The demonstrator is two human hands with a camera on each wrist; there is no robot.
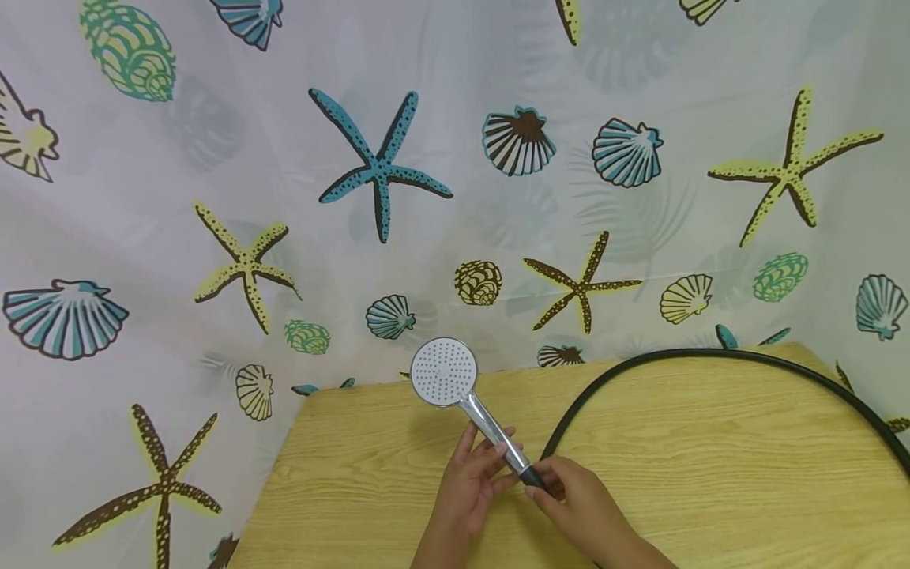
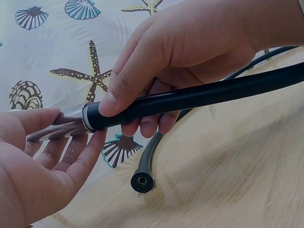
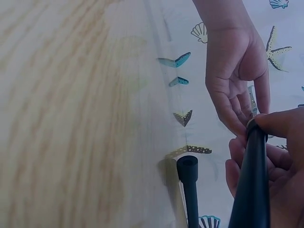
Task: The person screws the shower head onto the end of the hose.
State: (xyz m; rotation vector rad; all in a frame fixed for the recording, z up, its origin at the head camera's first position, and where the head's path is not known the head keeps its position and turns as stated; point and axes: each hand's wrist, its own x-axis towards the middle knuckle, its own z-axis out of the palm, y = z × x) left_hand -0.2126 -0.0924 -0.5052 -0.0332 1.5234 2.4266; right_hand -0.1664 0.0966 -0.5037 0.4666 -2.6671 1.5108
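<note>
A chrome shower head (image 1: 444, 371), its round white spray face towards the camera, is held tilted above the table. My left hand (image 1: 465, 482) grips its handle (image 1: 490, 423), thumb on one side and fingers behind. At the handle's lower end, my right hand (image 1: 586, 502) pinches the black end of a hose (image 2: 190, 97) between thumb and fingers. In the left wrist view the hose end meets the handle; whether it is screwed on cannot be told. The hose's other end (image 2: 142, 181), with a round hollow fitting, lies apart from both hands.
The black hose arcs across the right side of the wood-grain table (image 1: 341, 474). A pale curtain (image 1: 441, 47) printed with starfish and shells hangs behind the table and at its sides.
</note>
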